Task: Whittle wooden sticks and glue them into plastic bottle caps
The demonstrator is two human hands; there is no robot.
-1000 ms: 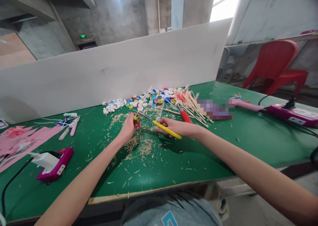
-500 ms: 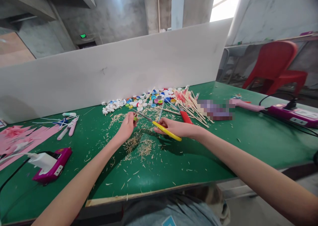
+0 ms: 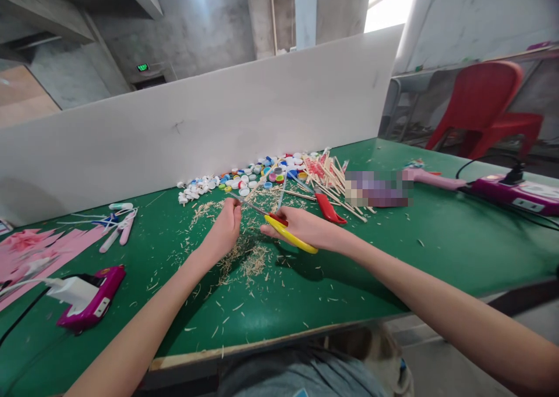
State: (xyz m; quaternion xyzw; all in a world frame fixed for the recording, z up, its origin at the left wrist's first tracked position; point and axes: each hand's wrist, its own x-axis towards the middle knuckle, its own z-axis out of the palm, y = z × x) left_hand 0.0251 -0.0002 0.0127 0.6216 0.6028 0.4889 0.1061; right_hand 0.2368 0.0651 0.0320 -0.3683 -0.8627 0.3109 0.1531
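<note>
My right hand is closed round the yellow handles of a pair of scissors, whose thin blades point left and away toward my left hand. My left hand is curled in a pinch at the blade tips; what it holds is hidden behind the fingers. Both hands hover just above a heap of pale wood shavings on the green table. Behind them lie a spread of coloured bottle caps and a pile of thin wooden sticks.
A red-handled tool lies beside the sticks. Magenta power strips sit at left and right with cables. Pink paper and glue sticks lie far left. A white board walls the back; a red chair stands beyond.
My left hand has turned over, so the small yellow-green piece it pinched no longer shows. The scissors' red inner handle now shows. The view has shifted slightly.
</note>
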